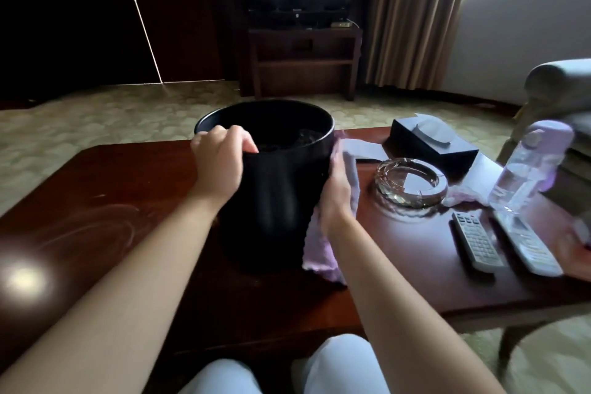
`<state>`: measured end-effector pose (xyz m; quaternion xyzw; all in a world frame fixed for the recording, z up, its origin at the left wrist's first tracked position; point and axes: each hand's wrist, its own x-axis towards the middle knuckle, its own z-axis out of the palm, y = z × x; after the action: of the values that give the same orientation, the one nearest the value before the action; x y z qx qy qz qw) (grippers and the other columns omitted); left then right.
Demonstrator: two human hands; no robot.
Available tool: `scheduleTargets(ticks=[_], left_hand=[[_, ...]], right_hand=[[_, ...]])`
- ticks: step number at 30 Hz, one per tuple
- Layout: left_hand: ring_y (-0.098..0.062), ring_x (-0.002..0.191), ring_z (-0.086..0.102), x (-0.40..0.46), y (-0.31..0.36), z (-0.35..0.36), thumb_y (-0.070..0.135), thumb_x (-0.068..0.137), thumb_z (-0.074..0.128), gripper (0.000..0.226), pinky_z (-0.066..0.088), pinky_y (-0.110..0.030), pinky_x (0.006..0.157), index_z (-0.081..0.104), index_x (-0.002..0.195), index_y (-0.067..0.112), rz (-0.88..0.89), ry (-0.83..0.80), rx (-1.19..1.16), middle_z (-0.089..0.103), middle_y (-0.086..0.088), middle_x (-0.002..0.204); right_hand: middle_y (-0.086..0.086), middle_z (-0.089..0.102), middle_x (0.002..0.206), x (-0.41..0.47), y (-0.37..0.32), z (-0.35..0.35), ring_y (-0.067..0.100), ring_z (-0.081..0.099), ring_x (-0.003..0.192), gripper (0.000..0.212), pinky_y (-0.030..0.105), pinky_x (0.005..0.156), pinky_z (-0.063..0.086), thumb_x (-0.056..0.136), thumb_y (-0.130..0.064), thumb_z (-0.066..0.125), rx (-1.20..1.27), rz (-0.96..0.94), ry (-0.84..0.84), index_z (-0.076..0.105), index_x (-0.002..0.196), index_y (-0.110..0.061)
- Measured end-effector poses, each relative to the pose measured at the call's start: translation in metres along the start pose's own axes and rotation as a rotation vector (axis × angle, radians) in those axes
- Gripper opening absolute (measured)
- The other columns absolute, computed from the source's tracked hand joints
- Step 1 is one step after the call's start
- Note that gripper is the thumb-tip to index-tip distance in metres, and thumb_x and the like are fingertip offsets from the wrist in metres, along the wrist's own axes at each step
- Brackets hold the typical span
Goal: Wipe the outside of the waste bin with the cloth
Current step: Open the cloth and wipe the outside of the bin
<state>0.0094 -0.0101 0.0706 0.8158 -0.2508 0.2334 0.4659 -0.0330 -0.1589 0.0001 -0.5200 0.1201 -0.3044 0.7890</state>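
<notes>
We steady the black waste bin [271, 189], upright near the middle of the dark wooden bench [105, 201], so it cannot turn or slide under the wiping. Our left hand [220, 163] hooks its fingers over the bin's near rim, a closed grip on the rim that serves as the anchor. Our right hand [335, 192] presses the lilac cloth [319, 253] flat against the bin's right wall, with the loose end hanging down to the bench at the bin's foot; whether those fingers curl into the cloth or lie straight, we cannot quite tell, since they lie against the bin's dark wall. To the right of the bin sit a glass ashtray [411, 182], a dark tissue box [435, 144], a clear water bottle [531, 166] and two remotes [476, 241], all well clear of the wiping side, which we judge leaves room for the strokes.
</notes>
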Motion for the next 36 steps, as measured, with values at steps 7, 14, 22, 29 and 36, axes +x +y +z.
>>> scheduleTargets(ticks=[7,14,22,29,36], left_hand=[[-0.029,0.070,0.050,0.008,0.010,-0.007,0.039,0.072,0.027,0.041,0.027,-0.032,0.079,0.035,0.042,0.013,0.036,-0.049,0.320,0.047,-0.006,0.049],[-0.027,0.076,0.053,-0.012,0.038,0.034,0.032,0.075,0.036,0.036,0.024,-0.033,0.082,0.028,0.043,0.016,0.059,0.119,0.369,0.053,-0.004,0.052],[-0.010,0.055,0.042,-0.001,0.008,0.008,0.026,0.078,0.045,0.047,0.025,-0.031,0.078,0.016,0.043,0.017,0.114,0.043,0.058,0.036,0.005,0.037],[-0.025,0.057,0.052,-0.010,0.015,0.028,0.035,0.082,0.042,0.046,0.028,-0.035,0.079,0.023,0.043,0.020,0.203,0.243,0.282,0.044,0.002,0.042],[-0.013,0.056,0.041,-0.015,0.022,0.043,0.037,0.073,0.048,0.040,0.020,-0.028,0.073,0.029,0.042,0.021,0.146,0.325,0.224,0.031,0.012,0.040]], right_hand=[[0.001,0.060,0.125,-0.034,0.068,-0.016,0.023,0.055,0.105,0.073,0.037,0.068,0.046,0.068,-0.077,0.052,0.054,0.618,0.308,0.063,0.117,-0.025],[-0.020,0.014,0.146,-0.032,-0.019,0.025,-0.008,0.009,0.136,0.046,0.003,0.108,0.006,0.103,-0.020,0.029,-0.253,-0.281,-0.078,0.021,0.148,-0.022],[0.000,0.059,0.102,-0.007,0.025,-0.016,0.027,0.053,0.111,0.067,0.047,0.099,0.039,0.079,-0.077,0.037,-0.260,0.512,0.304,0.064,0.108,-0.022],[-0.012,0.022,0.155,-0.042,0.012,0.024,0.008,0.022,0.141,0.077,0.040,0.118,0.014,0.079,-0.072,0.030,-0.175,-0.071,0.182,0.024,0.146,-0.035],[0.004,0.048,0.141,0.007,-0.032,0.000,0.012,0.042,0.130,0.049,0.022,0.113,0.027,0.099,-0.045,0.036,-0.105,-0.039,0.013,0.047,0.138,-0.017]])
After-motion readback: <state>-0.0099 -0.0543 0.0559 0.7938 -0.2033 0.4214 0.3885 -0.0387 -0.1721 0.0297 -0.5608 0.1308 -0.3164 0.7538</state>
